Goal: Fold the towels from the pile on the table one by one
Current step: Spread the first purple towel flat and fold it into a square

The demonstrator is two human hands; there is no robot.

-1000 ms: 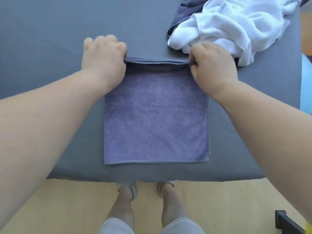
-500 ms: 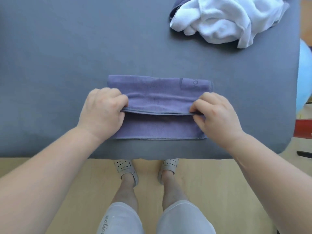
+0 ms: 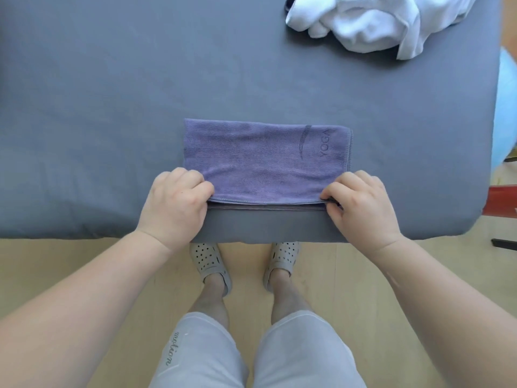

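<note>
The table (image 3: 84,107), covered in grey cloth, is seen bare across its left part. The left hand (image 3: 176,203) is placed at the near left corner of the purple towel (image 3: 263,161); its fingers are curled together and the corner is pinched between them and the thumb. The towel is laid flat as a wide folded band close to the table's near edge, with the upper layer's hem brought almost level with the layers beneath, of which a thin strip is left showing along the near side. The word "YOGA" and a curved mark are pressed into the cloth towards its right end. Below the table edge, two pale perforated shoes (image 3: 209,264) are seen on the wooden floor (image 3: 349,275). The near right corner of the towel is pinched by the right hand (image 3: 361,203), its fingers bent and closed against the thumb over the stacked hems. At the far right of the table, well apart from the purple towel, a crumpled pile of white towels (image 3: 372,21) is heaped. Beyond the table's right edge, part of a light blue ball (image 3: 506,113) is visible.
</note>
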